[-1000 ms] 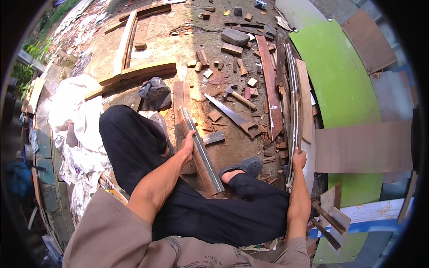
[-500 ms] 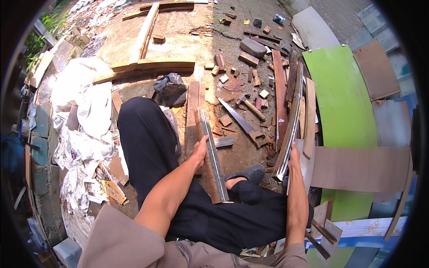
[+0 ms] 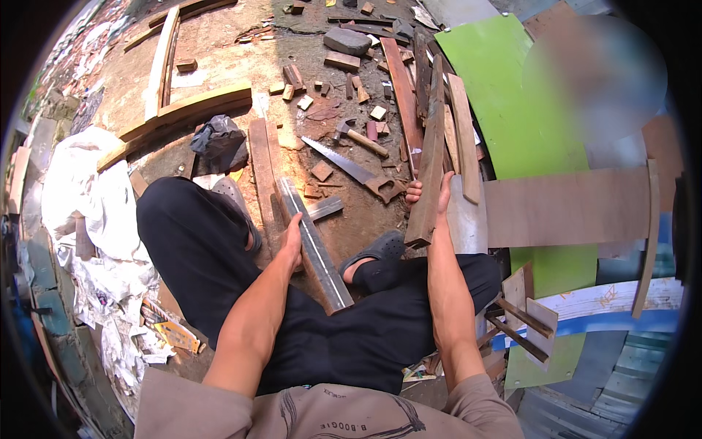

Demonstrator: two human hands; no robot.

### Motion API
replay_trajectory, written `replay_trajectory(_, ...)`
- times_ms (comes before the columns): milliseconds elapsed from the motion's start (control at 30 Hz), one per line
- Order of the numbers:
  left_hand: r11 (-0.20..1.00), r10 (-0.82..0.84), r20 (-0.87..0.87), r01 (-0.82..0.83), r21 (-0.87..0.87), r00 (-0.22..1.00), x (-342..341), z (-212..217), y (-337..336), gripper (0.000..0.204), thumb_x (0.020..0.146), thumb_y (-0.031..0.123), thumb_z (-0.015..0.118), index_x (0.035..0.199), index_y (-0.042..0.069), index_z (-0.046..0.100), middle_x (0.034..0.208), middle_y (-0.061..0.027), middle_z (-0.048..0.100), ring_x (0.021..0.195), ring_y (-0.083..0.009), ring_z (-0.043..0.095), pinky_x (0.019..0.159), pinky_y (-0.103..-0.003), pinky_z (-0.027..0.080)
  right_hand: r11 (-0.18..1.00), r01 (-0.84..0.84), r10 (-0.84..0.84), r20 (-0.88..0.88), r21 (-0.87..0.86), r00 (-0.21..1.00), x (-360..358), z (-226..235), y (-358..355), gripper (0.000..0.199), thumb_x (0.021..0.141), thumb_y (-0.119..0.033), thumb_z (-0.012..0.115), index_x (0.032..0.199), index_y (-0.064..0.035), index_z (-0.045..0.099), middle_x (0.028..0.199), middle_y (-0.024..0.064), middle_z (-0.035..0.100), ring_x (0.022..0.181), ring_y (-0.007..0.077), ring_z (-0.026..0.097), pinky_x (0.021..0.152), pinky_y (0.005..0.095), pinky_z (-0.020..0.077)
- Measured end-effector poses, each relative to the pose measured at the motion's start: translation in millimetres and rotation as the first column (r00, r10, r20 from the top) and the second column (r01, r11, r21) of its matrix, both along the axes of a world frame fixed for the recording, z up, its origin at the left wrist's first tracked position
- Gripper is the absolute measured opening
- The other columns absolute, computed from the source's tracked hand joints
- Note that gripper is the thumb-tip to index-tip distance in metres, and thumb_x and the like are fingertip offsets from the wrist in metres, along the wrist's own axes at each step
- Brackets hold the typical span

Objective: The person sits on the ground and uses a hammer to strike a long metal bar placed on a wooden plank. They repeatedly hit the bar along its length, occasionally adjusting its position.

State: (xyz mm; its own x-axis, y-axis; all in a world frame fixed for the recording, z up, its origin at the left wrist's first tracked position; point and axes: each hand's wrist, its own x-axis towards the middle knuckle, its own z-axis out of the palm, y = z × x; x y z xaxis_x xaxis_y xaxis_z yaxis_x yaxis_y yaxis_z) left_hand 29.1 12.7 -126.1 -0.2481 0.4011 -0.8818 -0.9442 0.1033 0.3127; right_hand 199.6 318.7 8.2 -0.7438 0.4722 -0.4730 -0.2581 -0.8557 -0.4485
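My left hand [image 3: 291, 238] is closed around a short wooden beam [image 3: 316, 252] with a grey face and a white line along it, slanting over my lap. My right hand [image 3: 440, 196] grips the near part of a long brown wooden beam [image 3: 434, 139], fingertips showing on its left side and thumb on its right. Beyond the short beam lies a small grey block [image 3: 325, 208], partly covered by it. A handsaw [image 3: 351, 168] with a wooden handle rests on the ground between the two beams. Just past it is a hammer [image 3: 365, 142].
Long planks [image 3: 404, 95] lie beside the held beam. Wood offcuts [image 3: 322, 171] and a grey stone [image 3: 347, 42] are scattered ahead. White cloth [image 3: 91, 175] lies left, near a black plastic bag [image 3: 219, 143]. A green board [image 3: 497, 95] stretches along the right.
The view has swung right. My right hand now wraps the long beam, whose brown face shows where a white-striped one did. My left hand keeps holding the short beam.
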Motion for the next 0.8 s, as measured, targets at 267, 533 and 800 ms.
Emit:
replay_trajectory(267, 0.999, -0.040, 0.024, 0.039, 0.034, 0.999, -0.1, 4.3, -7.0, 0.057, 0.088, 0.048, 0.063, 0.119, -0.001, 0.059, 0.108, -0.0156, 0.066, 0.091, -0.0267, 0.066, 0.081, -0.042, 0.055, 0.974, 0.066, -0.143, -0.360, -0.217, 0.922, -6.1, -19.8, -50.8, 0.074, 0.086, -0.066, 0.054, 0.120, -0.0005, 0.053, 0.085, 0.0085, 0.046, 0.073, 0.0192, 0.046, 0.062, 0.0320, 0.0429)
replay_trajectory(533, 0.997, -0.066, -0.006, 0.066, -0.027, 0.998, -1.2, 14.3, -7.6, 0.050, 0.089, 0.044, 0.062, 0.113, 0.000, 0.061, 0.094, -0.0117, 0.068, 0.080, -0.0246, 0.066, 0.076, -0.042, 0.056, 0.984, 0.036, -0.108, -0.421, -0.175, 0.901, 2.0, -38.6, -44.2, 0.070, 0.086, -0.067, 0.053, 0.115, -0.0033, 0.055, 0.088, 0.0105, 0.050, 0.078, 0.0231, 0.050, 0.065, 0.0353, 0.0442)
replay_trajectory(800, 0.994, -0.101, -0.045, 0.099, -0.048, 0.994, 1.2, 30.0, -0.5, 0.042, 0.091, 0.051, 0.055, 0.090, 0.009, 0.060, 0.075, -0.0080, 0.061, 0.069, -0.0241, 0.063, 0.065, -0.042, 0.055, 0.997, 0.077, -0.078, 0.105, 0.014, 0.991, -2.8, -28.9, -53.7, 0.058, 0.087, -0.062, 0.055, 0.111, -0.0084, 0.055, 0.084, 0.0081, 0.058, 0.078, 0.0241, 0.062, 0.069, 0.0423, 0.0545)
